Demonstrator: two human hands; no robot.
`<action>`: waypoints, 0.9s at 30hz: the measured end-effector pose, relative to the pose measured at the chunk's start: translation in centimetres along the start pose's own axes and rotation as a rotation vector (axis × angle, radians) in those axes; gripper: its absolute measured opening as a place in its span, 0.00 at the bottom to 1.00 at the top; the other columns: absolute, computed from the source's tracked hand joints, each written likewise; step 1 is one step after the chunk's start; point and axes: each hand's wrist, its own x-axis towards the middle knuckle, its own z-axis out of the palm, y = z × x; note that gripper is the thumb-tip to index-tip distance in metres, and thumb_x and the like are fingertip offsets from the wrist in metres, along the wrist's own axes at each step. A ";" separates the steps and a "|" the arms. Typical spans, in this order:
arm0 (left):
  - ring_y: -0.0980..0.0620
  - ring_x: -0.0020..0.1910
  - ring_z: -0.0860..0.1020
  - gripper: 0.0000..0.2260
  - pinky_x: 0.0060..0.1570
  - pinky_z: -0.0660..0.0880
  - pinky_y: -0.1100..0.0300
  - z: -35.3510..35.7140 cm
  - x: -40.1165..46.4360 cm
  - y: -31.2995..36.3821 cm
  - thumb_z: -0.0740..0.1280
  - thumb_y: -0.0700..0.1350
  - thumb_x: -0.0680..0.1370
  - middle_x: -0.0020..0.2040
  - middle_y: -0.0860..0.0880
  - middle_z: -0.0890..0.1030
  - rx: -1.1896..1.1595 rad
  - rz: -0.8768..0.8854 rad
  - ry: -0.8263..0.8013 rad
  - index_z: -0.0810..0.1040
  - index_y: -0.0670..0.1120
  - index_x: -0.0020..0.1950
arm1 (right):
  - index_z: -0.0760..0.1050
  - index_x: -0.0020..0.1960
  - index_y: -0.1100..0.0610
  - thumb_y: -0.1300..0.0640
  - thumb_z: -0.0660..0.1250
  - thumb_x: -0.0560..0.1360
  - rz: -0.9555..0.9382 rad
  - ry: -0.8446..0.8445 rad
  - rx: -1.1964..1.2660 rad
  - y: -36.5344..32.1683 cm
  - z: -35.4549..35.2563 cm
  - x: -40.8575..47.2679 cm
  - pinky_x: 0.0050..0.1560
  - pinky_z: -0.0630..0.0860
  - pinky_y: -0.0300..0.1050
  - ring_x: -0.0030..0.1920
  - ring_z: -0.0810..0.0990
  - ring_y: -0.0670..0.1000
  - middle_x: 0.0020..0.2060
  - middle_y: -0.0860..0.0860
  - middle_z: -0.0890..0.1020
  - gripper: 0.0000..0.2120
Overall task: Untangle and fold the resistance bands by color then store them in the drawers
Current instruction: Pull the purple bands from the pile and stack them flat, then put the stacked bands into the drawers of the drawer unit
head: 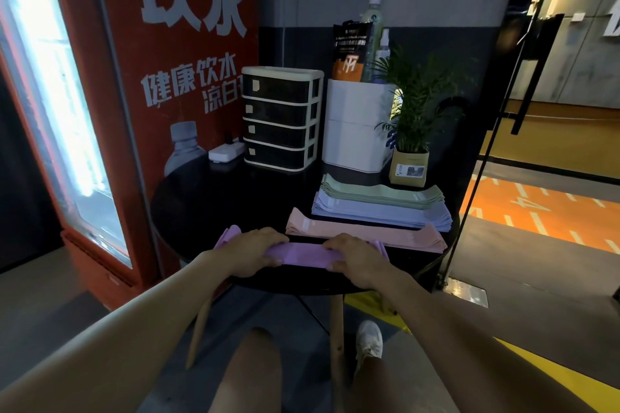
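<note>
A purple resistance band [302, 253] lies flat across the near edge of the round black table [214, 211]. My left hand [255, 251] presses on its left part and my right hand [355, 260] on its right part, fingers curled over the band. Behind it lie a pink band pile [362, 231], a lavender-blue pile [379, 211] and a green pile [379, 193], each flat and sorted by color. The small drawer unit [281, 117], cream frame with dark drawers, stands at the back of the table with all drawers closed.
A white box [355, 131] with a bottle and a pouch on top stands right of the drawers. A potted plant [411, 151] sits by the green pile. A white power strip [225, 152] lies left of the drawers. A red drinks fridge [100, 111] stands to the left.
</note>
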 end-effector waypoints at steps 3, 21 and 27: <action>0.53 0.69 0.66 0.25 0.69 0.62 0.59 -0.6 -0.2 0.5 0.63 0.50 0.78 0.71 0.50 0.64 -0.043 0.011 0.046 0.61 0.50 0.74 | 0.65 0.71 0.56 0.56 0.65 0.76 0.007 -0.002 0.042 -0.2 -0.2 0.1 0.67 0.61 0.40 0.68 0.67 0.52 0.69 0.52 0.68 0.24; 0.53 0.58 0.74 0.16 0.60 0.72 0.55 -7.9 7.1 -2.7 0.65 0.49 0.77 0.61 0.50 0.74 -0.177 -0.063 0.416 0.73 0.48 0.64 | 0.73 0.64 0.61 0.58 0.66 0.76 0.038 0.305 0.230 -0.9 -5.3 13.1 0.49 0.63 0.32 0.59 0.75 0.55 0.60 0.57 0.75 0.18; 0.54 0.58 0.74 0.15 0.60 0.71 0.58 -9.4 13.6 -7.2 0.65 0.48 0.77 0.59 0.50 0.74 -0.270 -0.102 0.372 0.74 0.47 0.63 | 0.73 0.63 0.60 0.58 0.68 0.74 0.130 0.253 0.293 0.7 -5.1 21.2 0.60 0.72 0.46 0.57 0.77 0.55 0.60 0.57 0.76 0.18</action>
